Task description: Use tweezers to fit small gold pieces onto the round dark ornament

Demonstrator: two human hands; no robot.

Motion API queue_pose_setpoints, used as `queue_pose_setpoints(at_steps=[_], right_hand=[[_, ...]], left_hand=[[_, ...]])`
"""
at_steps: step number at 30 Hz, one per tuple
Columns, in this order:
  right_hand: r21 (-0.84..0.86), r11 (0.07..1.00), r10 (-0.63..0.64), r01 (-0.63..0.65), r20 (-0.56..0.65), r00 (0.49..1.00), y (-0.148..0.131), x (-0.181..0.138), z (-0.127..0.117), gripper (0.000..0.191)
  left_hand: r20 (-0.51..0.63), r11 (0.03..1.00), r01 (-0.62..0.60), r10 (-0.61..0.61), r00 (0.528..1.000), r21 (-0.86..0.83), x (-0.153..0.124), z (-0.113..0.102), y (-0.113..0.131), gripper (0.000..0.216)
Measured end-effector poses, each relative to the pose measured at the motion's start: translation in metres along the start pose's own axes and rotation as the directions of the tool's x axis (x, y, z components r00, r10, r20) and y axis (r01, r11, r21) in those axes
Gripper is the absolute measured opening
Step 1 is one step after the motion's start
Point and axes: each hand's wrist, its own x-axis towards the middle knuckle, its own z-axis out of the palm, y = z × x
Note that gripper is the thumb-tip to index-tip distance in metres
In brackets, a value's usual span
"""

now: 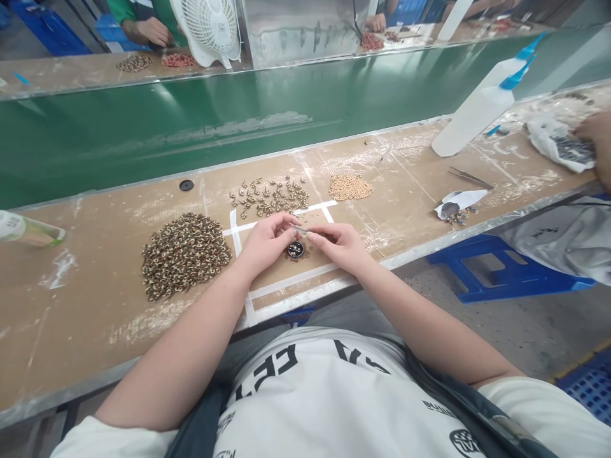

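Note:
Both hands meet over the table inside a white tape outline. My right hand (341, 245) is closed in a pinch on a thin grey metal tool (300, 228), which looks like tweezers and points left. The fingers of my left hand (267, 242) are pinched together at the tool's tip; whatever they hold is too small to make out. Just below the fingertips sits a small round black dish (296, 250) with a few tiny shiny pieces in it. Beyond the hands lie scattered small brass-coloured pieces (272, 197) and a pile of tan beads (351, 187).
A big heap of small metal rings (186, 254) lies left, near a black disc (186, 185). To the right are tweezers (470, 177), a white scoop (461, 202) and white bottles (472, 117). A co-worker's hand (596, 130) is at far right. A green strip (200, 127) runs behind.

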Motion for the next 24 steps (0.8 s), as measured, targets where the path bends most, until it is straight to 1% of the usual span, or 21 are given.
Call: queue_pose_setpoints(at_steps=[10,24], right_hand=[[-0.003,1.0,0.018,-0.018,0.022,1.0,-0.0025,-0.0004,-0.0001,0.03],[-0.034,0.999,0.011,-0.01,0.031,0.999,-0.0002,-0.0001,-0.0005,0.03]], left_hand=[[0.003,0.992,-0.016,0.016,1.0,0.122,-0.0015,0.0005,0.0033,0.019],[0.018,0.987,-0.029,0.027,0.999,0.155,-0.0011,0.0005,0.0056,0.018]])
